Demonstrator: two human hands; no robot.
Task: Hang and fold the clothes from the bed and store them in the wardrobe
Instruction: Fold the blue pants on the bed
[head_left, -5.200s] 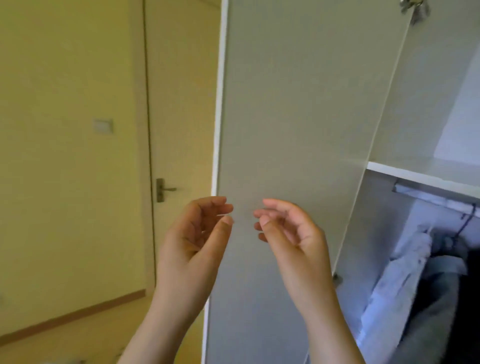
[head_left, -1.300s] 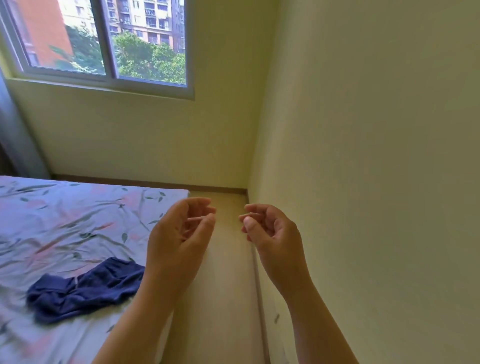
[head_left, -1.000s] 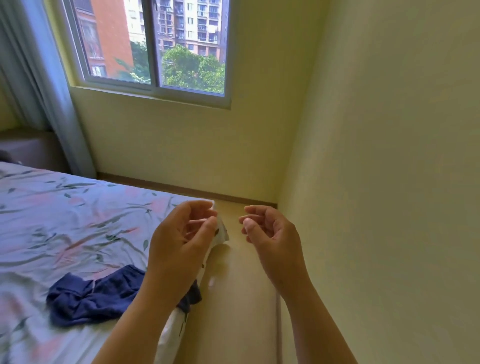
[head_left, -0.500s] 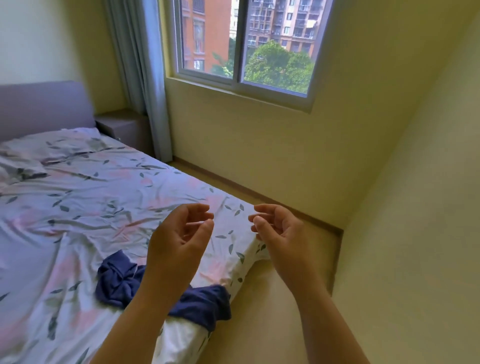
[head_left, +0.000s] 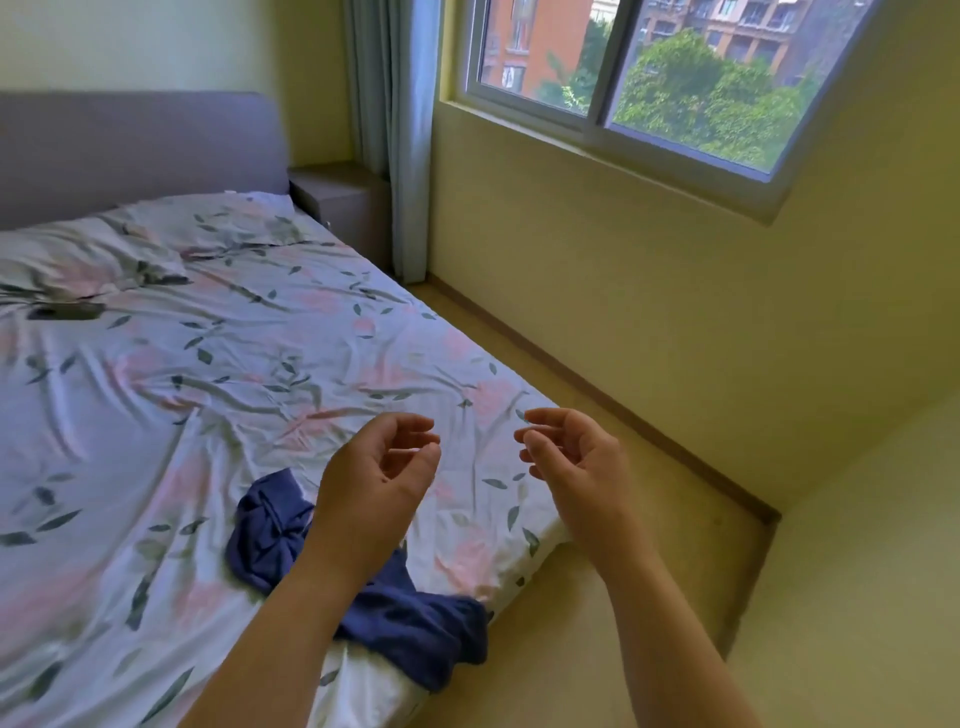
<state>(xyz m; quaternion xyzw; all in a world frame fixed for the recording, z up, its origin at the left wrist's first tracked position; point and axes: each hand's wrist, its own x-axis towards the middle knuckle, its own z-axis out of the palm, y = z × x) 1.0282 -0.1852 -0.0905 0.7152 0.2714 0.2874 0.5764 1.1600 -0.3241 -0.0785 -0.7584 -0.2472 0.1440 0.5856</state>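
- One bed (head_left: 156, 415) fills the left half of the view. Its creased pale sheet is printed with pink flowers and grey-green leaves.
- A grey padded headboard (head_left: 130, 150) stands at its far end, with a pillow (head_left: 78, 260) in the same print lying below it.
- Past the bed's far corner sit a grey nightstand (head_left: 343, 202) and a grey-blue curtain (head_left: 389, 130). Next to the curtain, a window (head_left: 675, 93) shows trees and brick buildings.
- A strip of wooden floor (head_left: 649, 493) runs between the bed and the yellow wall (head_left: 649, 286).
- A dark blue garment (head_left: 415, 623) lies crumpled on the sheet near the bed's near right edge. Its long axis runs diagonally, from a bunched end further in on the mattress to an end at the edge. The left forearm hides its middle.
- The left hand (head_left: 374, 478) and right hand (head_left: 571, 462) are raised above the bed's corner, palms turned toward each other. Both have loosely curled fingers and hold nothing.
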